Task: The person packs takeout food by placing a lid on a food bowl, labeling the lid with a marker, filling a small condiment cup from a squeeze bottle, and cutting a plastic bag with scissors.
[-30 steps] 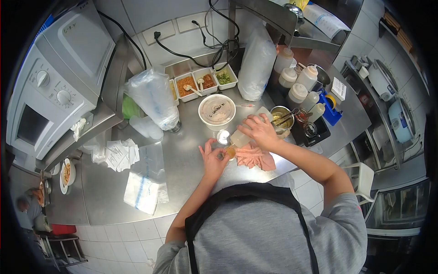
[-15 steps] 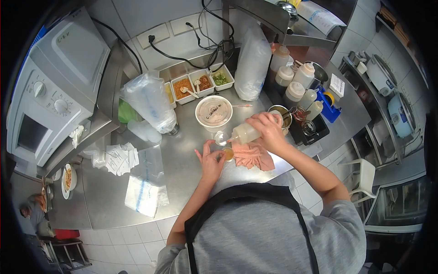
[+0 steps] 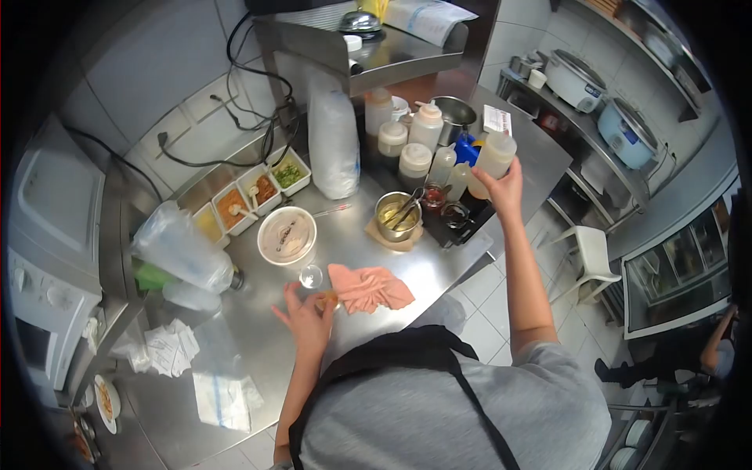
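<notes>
My left hand (image 3: 308, 319) rests on the steel counter, thumb and finger pinched round a small clear sauce cup (image 3: 328, 300) with amber liquid in it. Just beyond it stands an empty-looking small clear cup (image 3: 311, 276). A salmon-coloured cloth (image 3: 372, 288) lies crumpled to the right of the held cup. Raised at the right, my right hand (image 3: 505, 190) grips a translucent squeeze bottle (image 3: 495, 155) over the edge of a black bin (image 3: 462, 227) of bottles and jars. A lidded tub (image 3: 287, 235) with handwriting on top stands behind the cups.
A metal pot (image 3: 398, 217) with utensils sits on a mat. Several squeeze bottles (image 3: 415, 163) crowd the back right. White trays of toppings (image 3: 235, 205), bagged plastic sleeves (image 3: 333, 141) and a microwave (image 3: 59, 211) line the back and left. Another person (image 3: 709, 345) is far right.
My right hand has carried the squeeze bottle from beside the small cups to the bin at the right. My left hand keeps hold of the sauce cup. The view has turned right.
</notes>
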`<state>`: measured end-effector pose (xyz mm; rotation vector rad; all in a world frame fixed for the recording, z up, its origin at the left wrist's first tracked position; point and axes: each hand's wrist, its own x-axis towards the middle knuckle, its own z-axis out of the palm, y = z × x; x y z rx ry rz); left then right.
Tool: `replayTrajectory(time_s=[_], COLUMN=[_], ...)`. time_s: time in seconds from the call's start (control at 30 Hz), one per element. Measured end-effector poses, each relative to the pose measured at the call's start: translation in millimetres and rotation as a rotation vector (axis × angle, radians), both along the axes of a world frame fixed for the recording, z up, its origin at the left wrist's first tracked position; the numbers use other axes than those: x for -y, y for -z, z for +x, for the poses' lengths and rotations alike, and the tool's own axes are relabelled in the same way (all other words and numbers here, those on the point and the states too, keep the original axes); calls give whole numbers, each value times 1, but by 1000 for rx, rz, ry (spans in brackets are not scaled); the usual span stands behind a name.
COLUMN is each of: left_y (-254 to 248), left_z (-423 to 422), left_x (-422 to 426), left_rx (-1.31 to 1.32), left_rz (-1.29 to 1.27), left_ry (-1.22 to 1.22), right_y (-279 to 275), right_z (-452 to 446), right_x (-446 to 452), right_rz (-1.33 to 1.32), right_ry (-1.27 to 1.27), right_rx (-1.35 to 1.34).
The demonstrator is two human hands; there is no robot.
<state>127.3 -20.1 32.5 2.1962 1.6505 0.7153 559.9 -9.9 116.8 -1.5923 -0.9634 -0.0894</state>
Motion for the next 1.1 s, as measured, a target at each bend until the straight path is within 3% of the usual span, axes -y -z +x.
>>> replayTrajectory(time_s=[0.1,0.13,0.23,0.37,0.43,0.5,0.6,0.7,0.8,0.83,0.97,1.1], left_y=[-11,-14,-21,31,41,40,51,52,45,37,14,36], left_z=[8,13,36,63,69,72,78,81,71,65,11,-11], left_x=[1,2,1,-21,-30,-35,-36,-31,-18,-10,11,14], left_rx=[17,3,-83,-312,-383,-406,-349,-333,-407,-314,-3,190], left_rz=[41,76,160,282,291,210,163,103,217,200,83,-24], left_ry=[69,130,288,368,394,464,495,485,477,442,228,-83], right_y=[23,34,55,74,109,105,36,13,24,32,102,130], right_z=[1,3,-4,-19,6,8,-40,-104,-176,-198,-252,-274], right_x=[0,0,0,14,13,19,34,31,14,3,-56,-90], right_rz=[-38,-48,4,-189,-150,-39,45,131,-24,-111,-348,-730], right_ry=[74,146,129,162,122,192,294,-117,-592,-754,-922,-1088], right_rx=[-28,75,-51,-24,-22,-46,341,305,390,300,-134,-194])
